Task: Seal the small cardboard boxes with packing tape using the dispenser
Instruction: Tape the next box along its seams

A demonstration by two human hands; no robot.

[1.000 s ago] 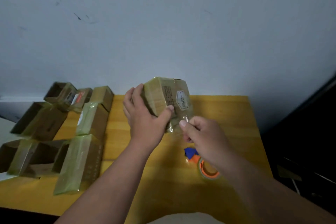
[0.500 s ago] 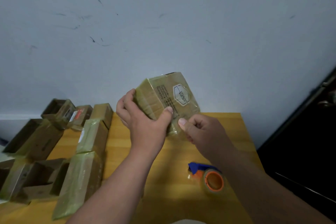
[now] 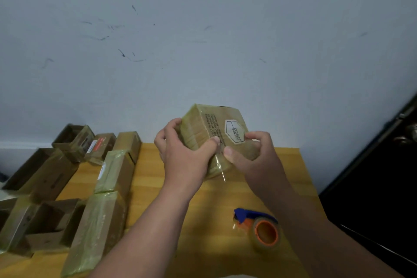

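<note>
**Smoothing Tape on One Small Box**

The person is holding a small box (image 3: 214, 135) up in the air, above the yellow worktop (image 3: 180, 187). The left hand (image 3: 185, 156) is wrapping its fingers around the left end of the box, with the thumb pressing on the front. The right hand (image 3: 250, 153) is gripping the right side, and its thumb is pushing down on shiny tape at the near edge. A thin bit of loose tape is hanging down between the two thumbs.

The tape dispenser (image 3: 259, 225) is lying on the worktop, below the right hand, and nobody is touching it.

This box is looking almost done; only the last pressing seems left. To the left of the hands, some taped boxes (image 3: 112, 169) are lying in a row. Further left, several open boxes (image 3: 45, 216) are waiting, so plenty of work is left.
</note>
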